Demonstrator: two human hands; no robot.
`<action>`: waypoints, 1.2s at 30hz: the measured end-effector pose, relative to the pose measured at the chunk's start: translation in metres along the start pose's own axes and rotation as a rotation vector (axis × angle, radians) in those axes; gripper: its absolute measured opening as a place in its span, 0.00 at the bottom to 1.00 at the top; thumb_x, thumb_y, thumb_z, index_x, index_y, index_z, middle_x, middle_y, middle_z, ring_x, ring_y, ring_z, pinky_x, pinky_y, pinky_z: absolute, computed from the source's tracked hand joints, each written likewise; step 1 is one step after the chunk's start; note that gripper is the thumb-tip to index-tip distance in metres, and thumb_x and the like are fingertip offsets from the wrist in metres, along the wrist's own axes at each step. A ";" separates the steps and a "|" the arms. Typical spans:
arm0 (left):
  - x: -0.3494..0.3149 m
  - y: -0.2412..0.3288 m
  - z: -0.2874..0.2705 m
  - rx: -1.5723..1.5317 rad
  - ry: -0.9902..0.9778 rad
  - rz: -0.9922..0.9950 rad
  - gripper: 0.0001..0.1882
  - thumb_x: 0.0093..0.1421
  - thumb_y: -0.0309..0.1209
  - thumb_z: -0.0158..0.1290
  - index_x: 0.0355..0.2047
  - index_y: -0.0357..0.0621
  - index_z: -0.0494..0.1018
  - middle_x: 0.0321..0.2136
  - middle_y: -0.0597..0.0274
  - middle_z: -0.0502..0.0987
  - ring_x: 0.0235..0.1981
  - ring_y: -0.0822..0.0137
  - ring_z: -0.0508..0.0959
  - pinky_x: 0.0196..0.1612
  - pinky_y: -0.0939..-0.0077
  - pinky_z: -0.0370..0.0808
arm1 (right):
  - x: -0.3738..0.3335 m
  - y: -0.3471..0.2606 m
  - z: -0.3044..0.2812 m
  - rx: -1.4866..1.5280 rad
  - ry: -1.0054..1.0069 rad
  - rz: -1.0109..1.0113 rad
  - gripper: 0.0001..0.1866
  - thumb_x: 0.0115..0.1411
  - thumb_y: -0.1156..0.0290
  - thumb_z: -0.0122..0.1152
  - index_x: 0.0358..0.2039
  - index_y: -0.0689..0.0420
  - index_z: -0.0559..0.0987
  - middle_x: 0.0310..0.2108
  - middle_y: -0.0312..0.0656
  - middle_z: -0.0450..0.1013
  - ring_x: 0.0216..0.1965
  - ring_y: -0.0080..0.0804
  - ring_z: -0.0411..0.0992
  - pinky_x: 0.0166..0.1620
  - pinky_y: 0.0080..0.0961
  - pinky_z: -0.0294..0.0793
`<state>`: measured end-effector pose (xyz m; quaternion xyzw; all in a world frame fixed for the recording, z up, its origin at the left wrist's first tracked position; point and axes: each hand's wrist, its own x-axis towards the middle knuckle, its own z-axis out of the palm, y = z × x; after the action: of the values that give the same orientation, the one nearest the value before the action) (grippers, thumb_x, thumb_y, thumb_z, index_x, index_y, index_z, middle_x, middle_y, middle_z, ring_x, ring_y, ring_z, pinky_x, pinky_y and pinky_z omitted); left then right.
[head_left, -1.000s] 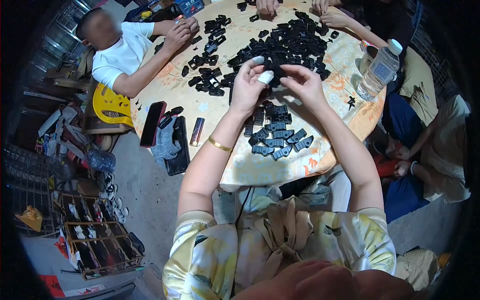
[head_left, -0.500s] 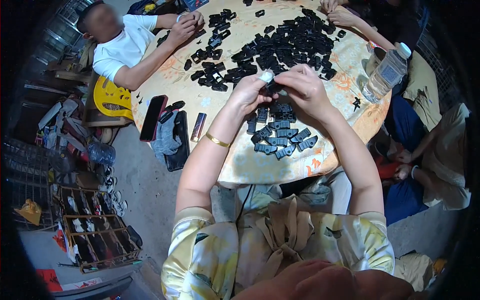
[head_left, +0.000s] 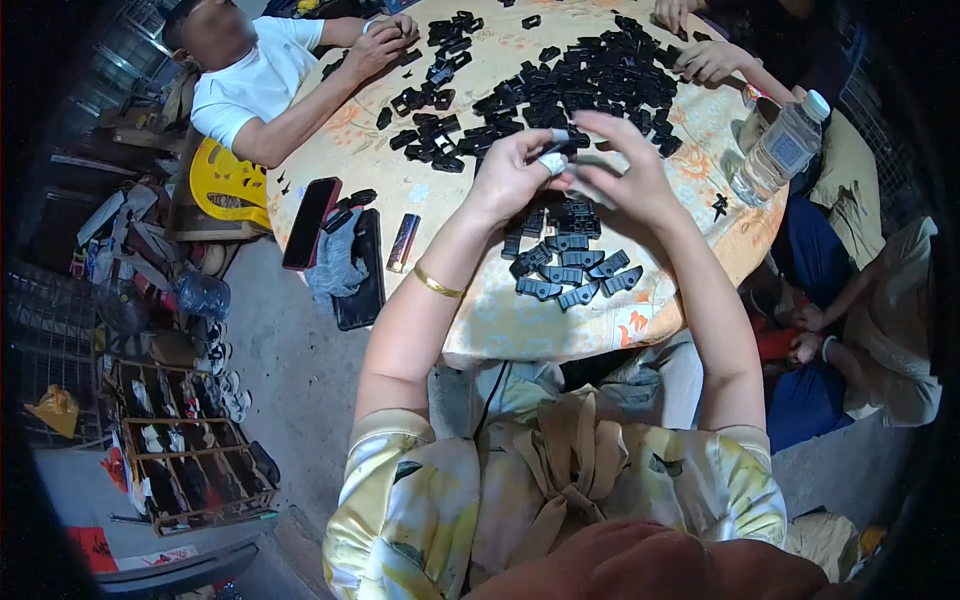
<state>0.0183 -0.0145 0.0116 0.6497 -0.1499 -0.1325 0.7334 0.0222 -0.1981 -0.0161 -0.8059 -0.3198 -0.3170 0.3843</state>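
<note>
My left hand (head_left: 512,182), with white wrapping on the thumb and a gold bangle at the wrist, is pinched around a small black plastic part (head_left: 574,142). The part shows only partly between the fingers. To its right, my right hand (head_left: 640,178) has its fingers apart, somewhat blurred, and I see nothing held in it. Below both hands lies a group of ribbed black plastic pieces (head_left: 578,270), several side by side. Just beyond the hands spreads a large heap of similar black parts (head_left: 600,85).
The round table (head_left: 500,335) has a patterned cloth. A phone (head_left: 312,222), grey cloth (head_left: 340,255), black case (head_left: 362,290) and lighter-like tube (head_left: 403,242) lie left. A water bottle (head_left: 780,150) stands right. A person in white (head_left: 255,85) and another person's hand (head_left: 712,60) are across.
My right hand has come away from the black part and its fingers have spread. My left hand keeps the part. The other person's hand at far right has shifted toward the heap.
</note>
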 end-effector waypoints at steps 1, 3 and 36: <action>0.000 -0.002 -0.002 0.203 0.012 0.077 0.17 0.54 0.20 0.48 0.46 0.32 0.67 0.33 0.53 0.75 0.31 0.70 0.77 0.33 0.79 0.75 | 0.000 0.005 0.000 0.172 0.020 0.168 0.24 0.47 0.78 0.60 0.47 0.57 0.71 0.46 0.42 0.69 0.43 0.31 0.70 0.45 0.25 0.71; -0.002 -0.007 0.003 0.577 -0.054 0.325 0.17 0.51 0.22 0.50 0.44 0.37 0.69 0.35 0.50 0.75 0.35 0.59 0.77 0.40 0.68 0.73 | -0.003 0.023 0.002 0.339 0.056 0.403 0.19 0.53 0.75 0.55 0.47 0.58 0.72 0.44 0.39 0.71 0.41 0.24 0.71 0.43 0.24 0.72; 0.010 -0.011 -0.031 0.493 -0.009 0.203 0.18 0.51 0.21 0.55 0.44 0.33 0.70 0.33 0.57 0.77 0.35 0.72 0.76 0.39 0.78 0.74 | -0.001 -0.001 0.018 0.152 0.091 0.102 0.15 0.45 0.76 0.64 0.37 0.60 0.78 0.35 0.42 0.74 0.36 0.31 0.72 0.39 0.23 0.71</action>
<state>0.0399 0.0082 -0.0019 0.7898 -0.2452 -0.0208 0.5618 0.0250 -0.1832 -0.0255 -0.7744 -0.2835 -0.3082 0.4743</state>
